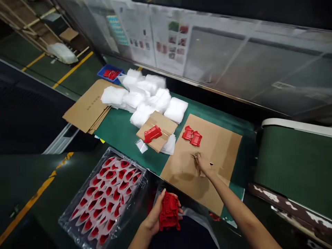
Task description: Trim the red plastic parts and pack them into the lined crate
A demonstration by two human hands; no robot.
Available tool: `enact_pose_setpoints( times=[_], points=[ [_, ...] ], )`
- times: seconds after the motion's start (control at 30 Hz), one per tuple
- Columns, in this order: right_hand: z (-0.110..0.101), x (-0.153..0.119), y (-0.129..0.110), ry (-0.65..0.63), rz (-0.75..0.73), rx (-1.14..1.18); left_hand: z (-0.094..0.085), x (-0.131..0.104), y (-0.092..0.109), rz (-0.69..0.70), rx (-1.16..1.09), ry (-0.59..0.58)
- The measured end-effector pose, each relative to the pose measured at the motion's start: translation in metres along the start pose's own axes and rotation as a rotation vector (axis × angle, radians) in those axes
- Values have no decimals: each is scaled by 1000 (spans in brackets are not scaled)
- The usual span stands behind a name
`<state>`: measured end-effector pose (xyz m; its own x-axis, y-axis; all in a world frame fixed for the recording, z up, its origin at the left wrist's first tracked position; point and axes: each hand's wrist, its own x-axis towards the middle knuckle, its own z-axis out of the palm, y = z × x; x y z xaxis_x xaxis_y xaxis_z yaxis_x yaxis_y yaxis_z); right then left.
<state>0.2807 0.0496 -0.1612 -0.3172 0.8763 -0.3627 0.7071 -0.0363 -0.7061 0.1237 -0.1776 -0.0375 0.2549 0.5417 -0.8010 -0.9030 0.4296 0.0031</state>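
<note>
My left hand [155, 211] is wrapped round a red moulded plastic part [169, 211], held in front of my body near the bench's front edge. Over the cardboard sheet [220, 141], my right hand [202, 164] is closed on a thin pointed tool [193, 156]; its tip points left and its other end shows right of the fingers. Whether it is a knife or tweezers is too small to tell. Two smaller red plastic parts [192, 136] lie side by side on the sheet, beyond my right hand.
Stacks of white foam sleeves [145, 91] fill the bench's back left. Another red part [153, 133] rests on a small cardboard piece [168, 123]. A plastic-lined box [63, 216] of sleeved red parts stands at lower left. Flat cardboard [89, 103] and a blue bin [100, 73] lie farther left; a green conveyor [298, 159] stands right.
</note>
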Motion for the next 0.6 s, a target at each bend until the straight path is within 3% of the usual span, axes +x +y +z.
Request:
enact_pose_setpoints(
  times=[0.07,0.17,0.27,0.37,0.47,0.6],
  points=[
    [8,1,-12,-44,-51,-45,-17,1,-3,-9,-64,71],
    [18,10,-54,-136,-145,-116,-32,-2,-9,-10,-168,118],
    [31,39,-106,-215,-226,-196,-33,-8,-18,-17,-252,52],
    [55,78,-148,-205,-240,-279,-28,-10,-29,-2,-311,-32],
    [84,100,-170,-212,-214,-335,-21,-9,-36,15,-368,-70],
    [98,90,-175,-235,-176,-333,-17,-13,-31,59,-449,-98]
  ],
)
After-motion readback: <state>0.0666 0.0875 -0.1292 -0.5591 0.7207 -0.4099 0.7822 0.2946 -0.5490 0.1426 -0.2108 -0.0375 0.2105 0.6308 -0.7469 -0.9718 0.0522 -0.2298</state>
